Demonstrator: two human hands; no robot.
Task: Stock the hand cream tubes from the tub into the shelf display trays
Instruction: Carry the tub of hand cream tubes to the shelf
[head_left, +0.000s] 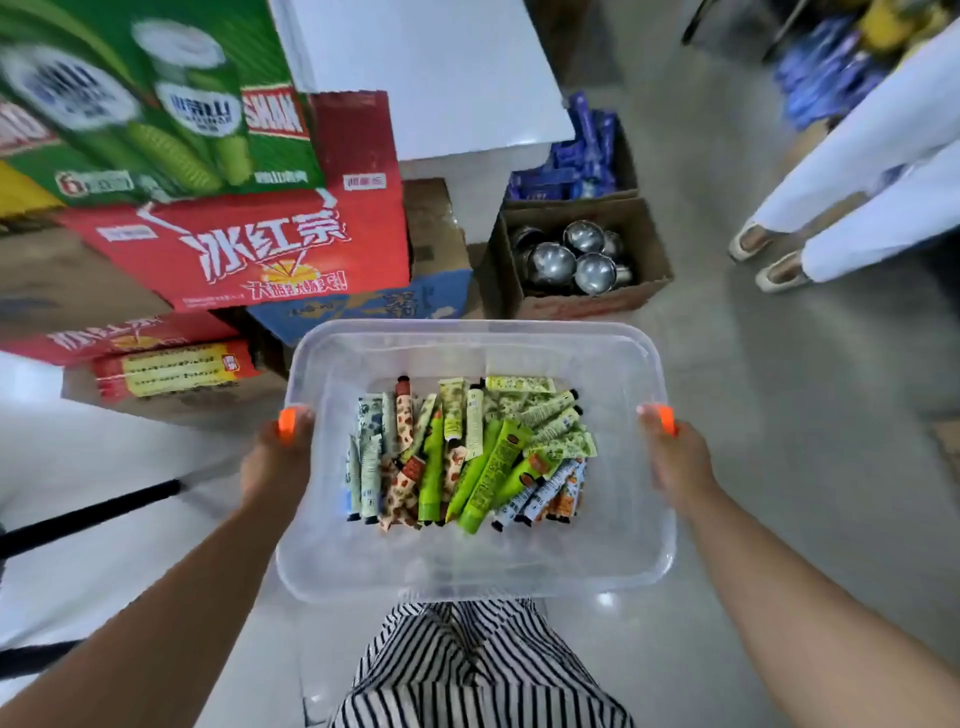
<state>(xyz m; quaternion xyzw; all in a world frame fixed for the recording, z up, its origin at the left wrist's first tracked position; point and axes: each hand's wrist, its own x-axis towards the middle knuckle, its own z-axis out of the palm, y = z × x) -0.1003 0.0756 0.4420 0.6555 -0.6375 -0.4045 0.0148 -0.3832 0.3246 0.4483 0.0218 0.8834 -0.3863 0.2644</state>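
Note:
A clear plastic tub (467, 566) hangs in front of me above the floor. Several hand cream tubes (470, 452), green, cream and orange patterned, lie in a heap on its bottom. My left hand (278, 457) grips the tub's left rim, thumb over the edge. My right hand (675, 457) grips the right rim the same way. No shelf display trays are in view.
Stacked red and green drink cartons (244, 249) stand at the left. Ahead sit a white table (431, 78), a cardboard box of steel bowls (576, 260) and a box of blue packs (571, 161). Another person's legs (857, 197) stand at the right on the grey floor.

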